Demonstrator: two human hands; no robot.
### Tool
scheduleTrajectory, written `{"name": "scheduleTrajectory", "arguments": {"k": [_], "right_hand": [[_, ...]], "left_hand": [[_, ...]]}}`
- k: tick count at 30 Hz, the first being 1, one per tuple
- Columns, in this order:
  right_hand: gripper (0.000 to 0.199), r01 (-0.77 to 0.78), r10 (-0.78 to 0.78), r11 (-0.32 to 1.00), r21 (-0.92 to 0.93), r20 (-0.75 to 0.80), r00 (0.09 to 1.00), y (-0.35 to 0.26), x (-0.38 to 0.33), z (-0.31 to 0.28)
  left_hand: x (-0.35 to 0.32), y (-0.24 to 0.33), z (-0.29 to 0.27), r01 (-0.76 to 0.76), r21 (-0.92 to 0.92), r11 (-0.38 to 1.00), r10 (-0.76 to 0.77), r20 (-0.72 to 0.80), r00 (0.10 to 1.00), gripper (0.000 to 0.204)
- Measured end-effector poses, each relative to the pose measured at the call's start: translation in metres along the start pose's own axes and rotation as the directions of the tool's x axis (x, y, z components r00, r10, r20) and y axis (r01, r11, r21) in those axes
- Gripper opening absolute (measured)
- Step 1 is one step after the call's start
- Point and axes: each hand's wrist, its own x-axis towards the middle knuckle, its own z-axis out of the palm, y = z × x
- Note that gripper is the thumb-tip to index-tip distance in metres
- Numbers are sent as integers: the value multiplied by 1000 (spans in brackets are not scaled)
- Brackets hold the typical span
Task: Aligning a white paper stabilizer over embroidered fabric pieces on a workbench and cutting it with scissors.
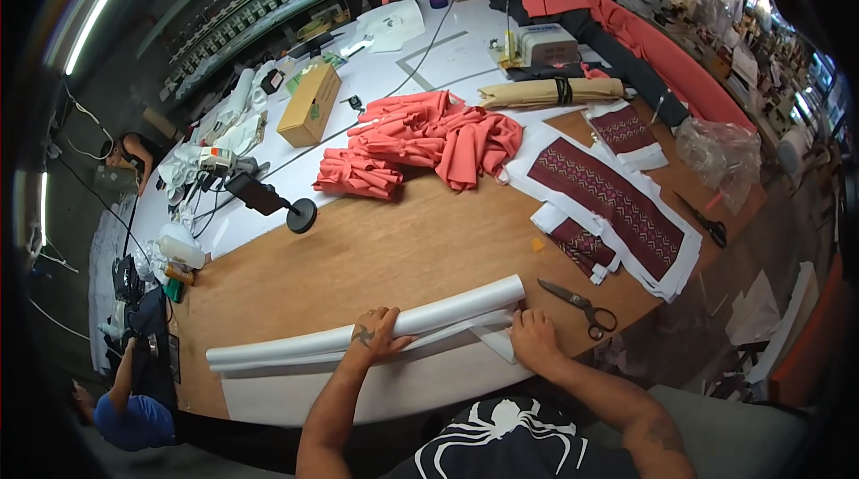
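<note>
Fingers (386, 313) of left hand (380, 336) draped over the white roll (335, 339), thumb set apart along its near side; cannot tell whether pressing flat or gripping. At the roll's right end, right hand (534, 340), fingers curled inward beside the loose, translucent sheet edge (495, 342); cannot tell if pinching it. Roll lying slantwise along the near part of the brown worktop (304, 255), left end lower in view, right end higher. Between roll and body, a pale flat sheet (420, 385), reaching to the near edge. Just right of right hand, dark-handled scissors (582, 302), laid flat. Farther right, maroon patterned panels (608, 202) with white borders, partly overlapping; second scissors (704, 220) near the right edge, clear plastic bag (720, 157) beyond. Past the middle, a rumpled heap of coral fabric (420, 139); behind and right of it, a tan bundle (537, 93) with black band. Left of the heap, a long cardboard box (309, 105), and nearer, a phone-like device (255, 194) on a round-based stand. At lower left, well apart, a co-worker in blue (134, 416), arm extended.
</note>
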Motion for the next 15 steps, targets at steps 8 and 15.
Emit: {"name": "scheduleTrajectory", "arguments": {"k": [8, 15], "right_hand": [[53, 9, -7, 1000, -28, 61, 998, -1, 2, 1], [56, -45, 53, 997, -68, 129, 990, -3, -3, -5]], "left_hand": [[14, -28, -7, -92, 44, 995, 94, -49, 994, 71], [48, -49, -11, 109, -144, 984, -124, -96, 988, 56]]}}
